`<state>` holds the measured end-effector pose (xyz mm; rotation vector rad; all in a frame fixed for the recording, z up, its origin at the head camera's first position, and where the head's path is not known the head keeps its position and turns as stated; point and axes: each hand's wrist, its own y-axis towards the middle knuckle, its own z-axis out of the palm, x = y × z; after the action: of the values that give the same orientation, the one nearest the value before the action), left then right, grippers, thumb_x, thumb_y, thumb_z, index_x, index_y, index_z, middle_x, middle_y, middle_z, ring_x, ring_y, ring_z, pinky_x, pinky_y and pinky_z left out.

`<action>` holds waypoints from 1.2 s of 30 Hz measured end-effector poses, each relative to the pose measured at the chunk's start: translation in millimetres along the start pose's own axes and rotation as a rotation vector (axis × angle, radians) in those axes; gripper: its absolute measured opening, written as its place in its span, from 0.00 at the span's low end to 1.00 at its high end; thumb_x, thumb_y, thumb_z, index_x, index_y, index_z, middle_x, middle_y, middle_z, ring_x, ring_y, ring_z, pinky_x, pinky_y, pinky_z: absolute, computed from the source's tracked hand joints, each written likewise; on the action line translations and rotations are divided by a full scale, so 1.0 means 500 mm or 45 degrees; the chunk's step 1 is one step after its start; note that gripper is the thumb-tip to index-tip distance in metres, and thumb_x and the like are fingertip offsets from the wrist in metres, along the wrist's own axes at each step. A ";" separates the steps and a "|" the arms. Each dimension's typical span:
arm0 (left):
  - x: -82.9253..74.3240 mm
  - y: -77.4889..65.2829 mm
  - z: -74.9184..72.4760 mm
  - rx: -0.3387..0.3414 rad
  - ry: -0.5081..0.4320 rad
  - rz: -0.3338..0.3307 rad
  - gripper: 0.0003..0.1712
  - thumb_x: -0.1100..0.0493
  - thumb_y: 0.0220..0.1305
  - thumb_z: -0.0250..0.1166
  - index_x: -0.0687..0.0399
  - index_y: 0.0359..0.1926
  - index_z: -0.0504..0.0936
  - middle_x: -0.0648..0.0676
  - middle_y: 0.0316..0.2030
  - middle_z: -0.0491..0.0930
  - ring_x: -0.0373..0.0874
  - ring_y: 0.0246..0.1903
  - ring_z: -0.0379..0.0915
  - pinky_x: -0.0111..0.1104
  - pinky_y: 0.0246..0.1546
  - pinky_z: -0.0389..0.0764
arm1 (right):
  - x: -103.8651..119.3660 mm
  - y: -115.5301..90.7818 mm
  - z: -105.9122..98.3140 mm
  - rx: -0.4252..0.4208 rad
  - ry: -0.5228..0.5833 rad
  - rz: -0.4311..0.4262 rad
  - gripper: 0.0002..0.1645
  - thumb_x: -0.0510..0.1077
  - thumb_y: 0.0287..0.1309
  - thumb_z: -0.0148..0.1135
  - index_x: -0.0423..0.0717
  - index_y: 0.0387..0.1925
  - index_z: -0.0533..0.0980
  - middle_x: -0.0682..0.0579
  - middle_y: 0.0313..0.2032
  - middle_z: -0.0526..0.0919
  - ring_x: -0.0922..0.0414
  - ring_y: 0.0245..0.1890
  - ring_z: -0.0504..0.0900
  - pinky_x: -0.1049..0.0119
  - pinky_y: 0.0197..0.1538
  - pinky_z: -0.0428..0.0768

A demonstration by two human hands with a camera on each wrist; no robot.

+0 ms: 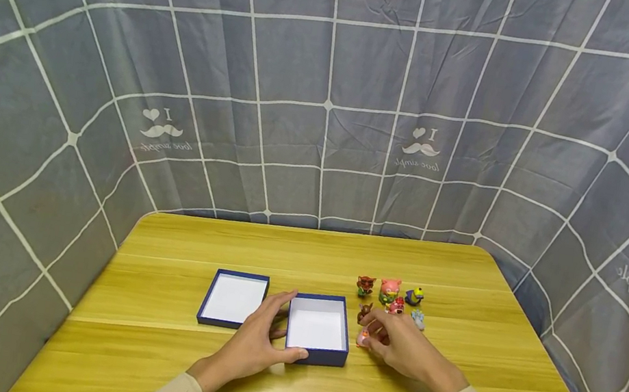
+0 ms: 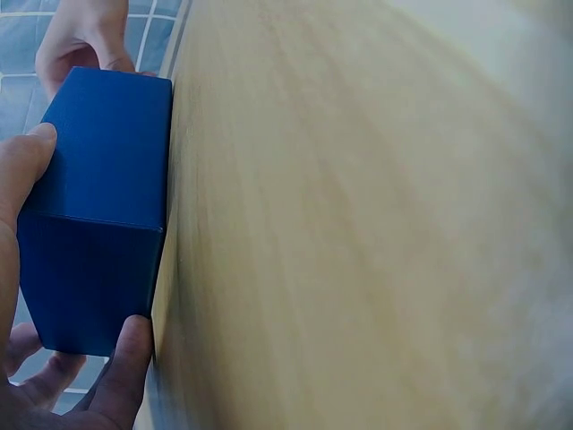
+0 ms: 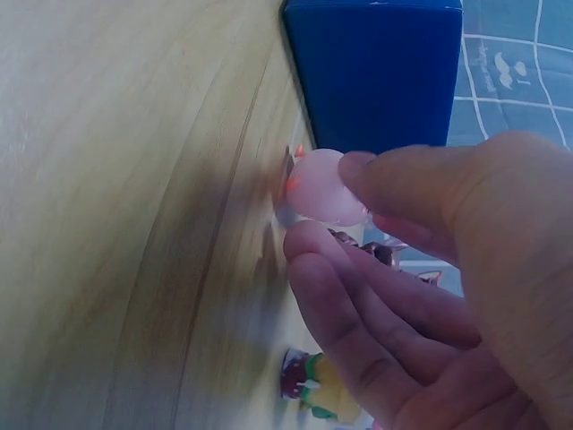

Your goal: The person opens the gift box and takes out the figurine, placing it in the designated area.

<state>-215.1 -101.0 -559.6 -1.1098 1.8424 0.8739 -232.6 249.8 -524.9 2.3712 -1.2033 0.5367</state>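
Note:
My left hand [image 1: 259,346] grips the open blue box [image 1: 318,358] from its left side, thumb on the near wall and fingers round the far side. The box has a bare white inside and stands on the table. Just right of it, a small pink figurine [image 1: 362,338] is between the thumb and fingers of my right hand [image 1: 404,346]. In the right wrist view the thumb overlaps the rounded pink figurine [image 3: 315,185], which stays close to the table. A brown figurine [image 1: 364,312] sits just beyond those fingers, partly covered.
Left of the box lies a shallow blue lid [image 1: 234,300], white inside up. Behind my right hand stand several figurines: a reddish-brown one [image 1: 365,285], a pink-headed one [image 1: 390,288], a yellow-and-purple one [image 1: 414,296], a red-and-pink one [image 1: 397,305] and a pale blue one [image 1: 418,319].

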 end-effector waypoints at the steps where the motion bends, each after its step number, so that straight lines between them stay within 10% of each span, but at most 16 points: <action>1: 0.001 0.000 0.000 -0.001 0.000 0.001 0.67 0.46 0.66 0.90 0.51 0.94 0.59 0.60 0.88 0.64 0.64 0.83 0.72 0.43 0.75 0.90 | 0.000 -0.001 0.001 -0.007 -0.005 0.006 0.13 0.43 0.78 0.79 0.43 0.57 0.88 0.52 0.48 0.97 0.58 0.46 0.95 0.67 0.48 0.97; 36: -0.005 -0.001 -0.001 0.017 0.015 -0.001 0.67 0.46 0.67 0.90 0.53 0.94 0.59 0.61 0.89 0.63 0.64 0.84 0.71 0.42 0.75 0.91 | -0.006 0.002 0.017 -0.075 0.002 -0.033 0.04 0.43 0.77 0.80 0.47 0.46 0.91 0.59 0.37 0.93 0.71 0.37 0.87 0.72 0.42 0.94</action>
<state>-213.8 -100.6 -557.1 -1.1093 1.8548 0.8556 -233.7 246.7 -533.1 2.3334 -1.1705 0.4884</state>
